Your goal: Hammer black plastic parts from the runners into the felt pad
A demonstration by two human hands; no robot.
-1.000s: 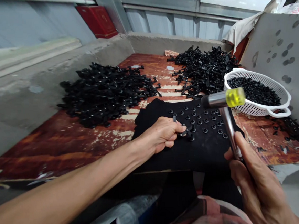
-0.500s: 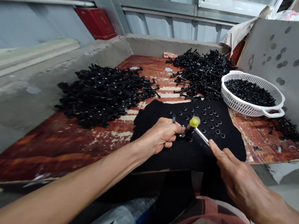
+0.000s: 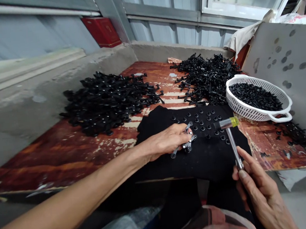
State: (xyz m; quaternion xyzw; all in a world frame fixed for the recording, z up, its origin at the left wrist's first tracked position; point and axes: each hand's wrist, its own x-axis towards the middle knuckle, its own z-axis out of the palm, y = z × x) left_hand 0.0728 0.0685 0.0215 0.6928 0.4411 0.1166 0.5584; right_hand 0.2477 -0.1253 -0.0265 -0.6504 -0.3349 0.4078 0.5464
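Note:
Several small black plastic arms with round ends (image 3: 189, 148) stick out of my left hand (image 3: 174, 137), whose fingers are closed around them above the black cloth (image 3: 162, 170). My right hand (image 3: 259, 187) grips the handle of a small mallet (image 3: 230, 133). The mallet has a metal head with a yellow face on its right end and a dark face on its left. It is held up over the right side of the cloth, apart from my left hand. Round black caps (image 3: 201, 123) lie in loose rows on the cloth beneath and between my hands.
A big pile of black plastic parts (image 3: 109, 100) covers the left of the worn red-brown table (image 3: 93, 158). Another pile (image 3: 208, 75) lies at the back right. A white basket (image 3: 261, 116) of small black pieces stands by the grey side panel (image 3: 288, 54). Low concrete walls border the table.
The mallet has moved right, away from my left hand, and its head has turned. My left hand has rolled so that several plastic arms show at its fingertips.

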